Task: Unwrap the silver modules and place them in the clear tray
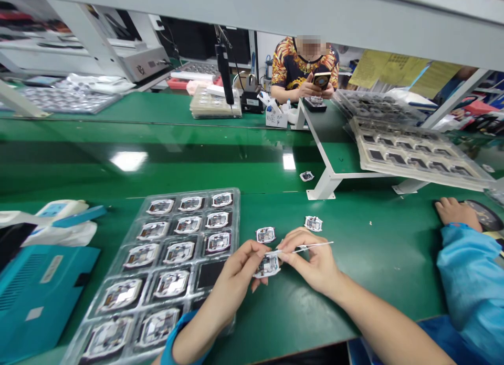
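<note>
My left hand (236, 275) pinches a small white-framed electronic part (268, 265) just above the green table. My right hand (311, 262) grips metal tweezers (315, 246), whose tips touch the top of that part. Two more such parts (265, 235) (313, 223) lie on the table just beyond my hands. A clear plastic tray (199, 197) with several of the same parts in its pockets lies to the left of my left hand.
A teal box (35, 296) and a white device (59, 210) sit at the left edge. A co-worker's blue sleeve (468, 281) and hand (457, 212) rest at the right. Stacked trays (417, 149) sit on a white shelf. Another person across the table holds a phone (322, 80).
</note>
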A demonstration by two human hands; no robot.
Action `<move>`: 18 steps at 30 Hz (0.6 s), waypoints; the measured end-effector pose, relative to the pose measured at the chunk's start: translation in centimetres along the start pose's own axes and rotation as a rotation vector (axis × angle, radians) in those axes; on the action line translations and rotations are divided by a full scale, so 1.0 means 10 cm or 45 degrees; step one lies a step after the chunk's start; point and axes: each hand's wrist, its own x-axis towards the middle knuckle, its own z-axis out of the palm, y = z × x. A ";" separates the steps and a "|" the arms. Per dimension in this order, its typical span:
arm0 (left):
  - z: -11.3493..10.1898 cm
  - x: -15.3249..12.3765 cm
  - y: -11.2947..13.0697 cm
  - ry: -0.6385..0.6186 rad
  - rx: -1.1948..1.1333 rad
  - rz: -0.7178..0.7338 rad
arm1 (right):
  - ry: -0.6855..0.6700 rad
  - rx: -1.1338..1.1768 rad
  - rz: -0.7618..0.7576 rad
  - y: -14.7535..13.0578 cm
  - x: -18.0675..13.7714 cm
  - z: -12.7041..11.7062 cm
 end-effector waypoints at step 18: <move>-0.04 0.04 -0.06 -0.026 0.155 -0.036 | -0.063 0.167 0.164 0.02 -0.02 0.02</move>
